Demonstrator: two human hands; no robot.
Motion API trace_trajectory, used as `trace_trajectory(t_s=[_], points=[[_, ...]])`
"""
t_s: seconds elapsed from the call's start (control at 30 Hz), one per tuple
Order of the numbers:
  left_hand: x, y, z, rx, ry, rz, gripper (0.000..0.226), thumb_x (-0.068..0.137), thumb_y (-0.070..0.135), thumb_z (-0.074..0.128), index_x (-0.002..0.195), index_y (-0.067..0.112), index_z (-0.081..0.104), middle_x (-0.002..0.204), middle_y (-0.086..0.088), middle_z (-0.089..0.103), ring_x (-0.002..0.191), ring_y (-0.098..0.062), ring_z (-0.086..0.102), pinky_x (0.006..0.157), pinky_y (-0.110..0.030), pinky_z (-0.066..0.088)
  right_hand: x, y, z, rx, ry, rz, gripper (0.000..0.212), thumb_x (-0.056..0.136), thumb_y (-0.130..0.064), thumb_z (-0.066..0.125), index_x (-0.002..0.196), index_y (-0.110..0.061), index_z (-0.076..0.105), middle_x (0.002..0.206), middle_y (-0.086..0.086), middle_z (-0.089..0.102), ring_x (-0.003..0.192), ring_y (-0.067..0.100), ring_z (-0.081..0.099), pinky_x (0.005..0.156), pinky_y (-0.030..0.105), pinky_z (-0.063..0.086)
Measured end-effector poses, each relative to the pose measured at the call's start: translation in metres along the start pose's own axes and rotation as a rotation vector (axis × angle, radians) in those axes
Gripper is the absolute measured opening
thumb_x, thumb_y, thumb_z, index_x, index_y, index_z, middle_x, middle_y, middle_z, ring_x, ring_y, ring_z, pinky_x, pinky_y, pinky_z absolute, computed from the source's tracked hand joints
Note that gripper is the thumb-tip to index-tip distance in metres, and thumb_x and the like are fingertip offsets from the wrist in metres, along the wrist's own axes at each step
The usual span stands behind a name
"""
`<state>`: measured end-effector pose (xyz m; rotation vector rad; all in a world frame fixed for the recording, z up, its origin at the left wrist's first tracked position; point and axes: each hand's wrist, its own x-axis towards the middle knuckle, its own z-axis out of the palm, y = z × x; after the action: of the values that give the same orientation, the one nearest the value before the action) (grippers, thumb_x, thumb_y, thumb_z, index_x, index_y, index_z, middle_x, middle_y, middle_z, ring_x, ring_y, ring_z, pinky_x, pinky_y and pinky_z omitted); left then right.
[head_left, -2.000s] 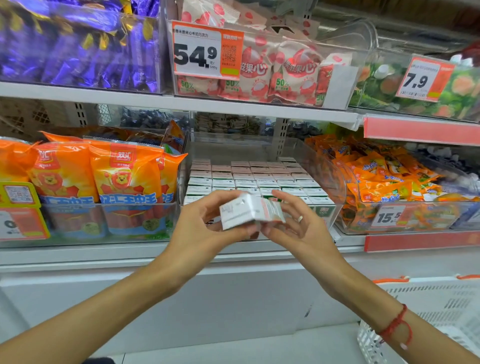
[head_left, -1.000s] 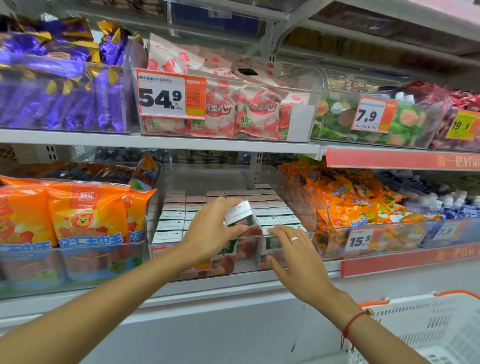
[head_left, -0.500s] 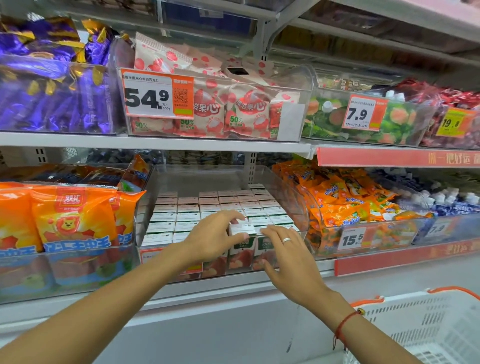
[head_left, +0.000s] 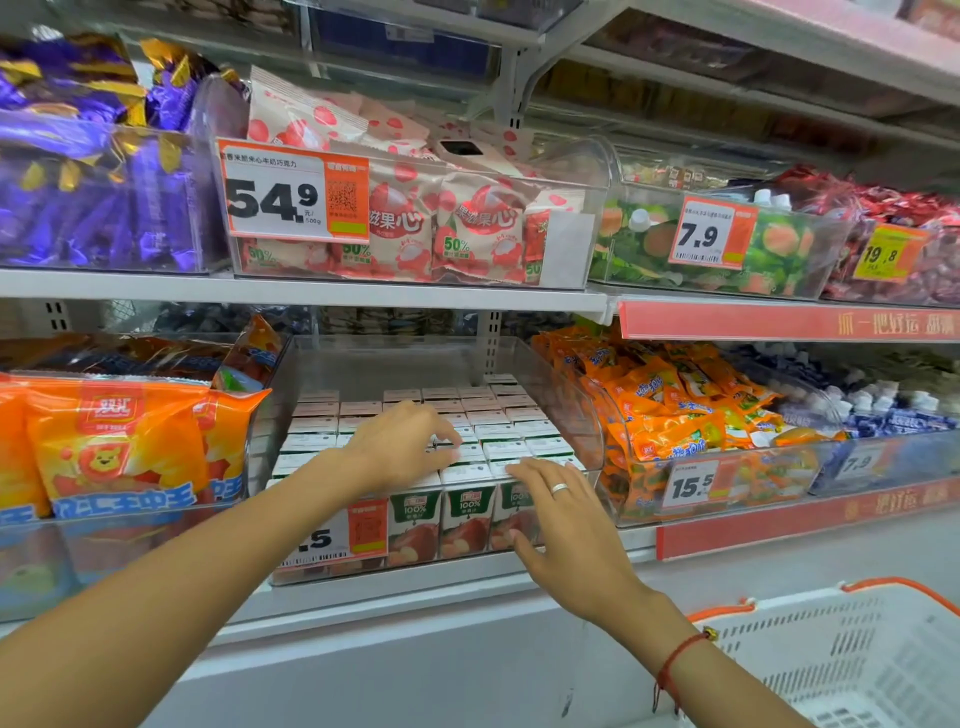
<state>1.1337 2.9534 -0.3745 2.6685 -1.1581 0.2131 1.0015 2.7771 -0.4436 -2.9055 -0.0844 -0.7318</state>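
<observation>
One lower shelf (head_left: 415, 597) is loaded with a clear bin (head_left: 571, 410) of apple juice cartons (head_left: 465, 514), packed upright. The left hand (head_left: 400, 449) is laid over their tops, fingers (head_left: 449, 434) bent; a pinch cannot be confirmed. The right hand (head_left: 566, 519) is spread, fingers apart, at the front row. Cartons are judged light, stiff, crushable: best taken by opposite sides.

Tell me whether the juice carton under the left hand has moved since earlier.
Yes. The juice carton went from in front of the clear bin down into its front row, where the left hand pinches its top.
</observation>
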Motion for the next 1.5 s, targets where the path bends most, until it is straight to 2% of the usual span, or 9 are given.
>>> trace_trajectory(t_s=[0.17,0.33,0.63,0.8,1.03,1.17,1.27,1.4,1.5], points=[[0.024,0.001,-0.014,0.176,-0.198,0.032,0.036,0.091,0.046,0.062,0.121,0.027,0.064,0.117,0.007,0.066,0.105,-0.017,0.061,0.078,-0.032,0.047,-0.001,0.0,-0.002,-0.012,0.004,-0.034,0.072,0.091,-0.03,0.058,0.152,-0.029,0.019,0.151,-0.003,0.033,0.138,0.02,0.029,0.117,0.033,0.02],[0.041,0.005,-0.022,0.247,-0.315,0.042,0.037,0.087,0.044,0.068,0.116,0.021,0.065,0.113,0.005,0.065,0.095,-0.016,0.057,0.072,-0.028,0.042,0.003,-0.007,-0.003,-0.115,-0.061,-0.08,0.066,0.091,-0.033,0.051,0.147,-0.042,0.019,0.155,-0.005,0.026,0.143,0.02,0.02,0.118,0.044,0.005],[0.039,0.006,-0.018,0.181,-0.354,-0.009,0.045,0.092,0.045,0.06,0.127,0.016,0.06,0.128,-0.001,0.06,0.116,-0.022,0.051,0.096,-0.037,0.047,0.009,-0.012,-0.002,-0.022,-0.054,-0.015,0.059,0.088,-0.042,0.056,0.141,-0.043,0.031,0.149,-0.011,0.032,0.141,0.016,0.021,0.115,0.039,0.001],[0.027,-0.004,-0.014,-0.074,-0.103,-0.083,0.04,0.091,0.051,0.057,0.121,0.023,0.055,0.127,0.002,0.057,0.118,-0.021,0.046,0.098,-0.045,0.043,0.009,-0.008,0.001,-0.001,-0.067,-0.006,0.061,0.087,-0.043,0.054,0.142,-0.047,0.029,0.15,-0.013,0.031,0.141,0.013,0.018,0.117,0.037,-0.003],[-0.003,0.006,-0.017,-0.56,0.462,-0.225,0.017,0.093,0.042,0.06,0.103,0.03,0.055,0.099,0.011,0.064,0.087,-0.011,0.063,0.071,-0.033,0.048,0.007,-0.008,-0.002,0.003,-0.08,-0.006,0.06,0.089,-0.043,0.054,0.143,-0.048,0.029,0.15,-0.014,0.033,0.141,0.011,0.02,0.117,0.038,0.001],[-0.038,0.022,-0.021,-0.862,0.583,-0.27,0.025,0.091,0.039,0.063,0.108,0.021,0.064,0.102,0.003,0.07,0.098,-0.015,0.065,0.084,-0.045,0.055,0.003,-0.014,-0.011,0.121,0.001,-0.031,0.06,0.09,-0.012,0.053,0.143,-0.038,0.04,0.146,-0.01,0.041,0.139,0.013,0.029,0.118,0.037,0.018],[-0.072,0.029,-0.021,-1.052,0.587,-0.315,0.017,0.091,0.039,0.061,0.103,0.028,0.064,0.098,0.01,0.069,0.103,-0.01,0.063,0.079,-0.032,0.057,0.002,-0.03,-0.025,0.426,0.232,0.021,0.051,0.092,0.007,0.043,0.128,-0.025,0.059,0.13,-0.009,0.056,0.125,0.004,0.045,0.105,0.013,0.031],[-0.114,0.034,-0.008,-1.12,0.553,-0.377,0.014,0.09,0.042,0.058,0.099,0.034,0.065,0.098,0.012,0.07,0.097,-0.004,0.064,0.071,-0.023,0.055,-0.003,-0.066,-0.045,0.921,0.028,0.254,0.023,0.098,-0.041,0.045,0.115,-0.041,0.06,0.117,-0.023,0.062,0.111,-0.011,0.052,0.084,0.005,0.04],[-0.131,0.036,0.003,-1.213,0.51,-0.382,0.011,0.09,0.033,0.061,0.099,0.029,0.067,0.097,0.004,0.072,0.09,-0.009,0.068,0.068,-0.02,0.056,-0.011,-0.082,-0.042,1.047,-0.232,0.23,0.048,0.08,-0.059,0.047,0.121,-0.037,0.059,0.107,-0.023,0.069,0.102,-0.006,0.062,0.079,0.007,0.047]])
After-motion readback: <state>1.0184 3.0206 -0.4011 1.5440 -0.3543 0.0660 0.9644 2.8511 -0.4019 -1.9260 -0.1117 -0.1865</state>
